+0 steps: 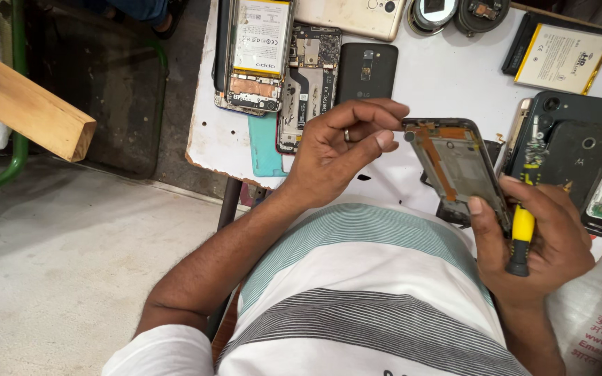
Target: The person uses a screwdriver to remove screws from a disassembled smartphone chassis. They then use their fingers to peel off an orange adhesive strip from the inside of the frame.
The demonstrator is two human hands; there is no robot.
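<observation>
On the left, a wooden block (33, 104) sticks out over the floor. Next, on the white tabletop (447, 76), we see an open phone with a battery (259, 52) and a black back cover (365, 69). Our left hand (336, 150) pinches the top corner of the phone frame (458, 167) with thumb and fingers, its grip closed on it. We hold the frame up above the tabletop, over our striped shirt. Our right hand (545, 240) wraps shut around the frame's lower end and a yellow screwdriver (522, 233) together.
</observation>
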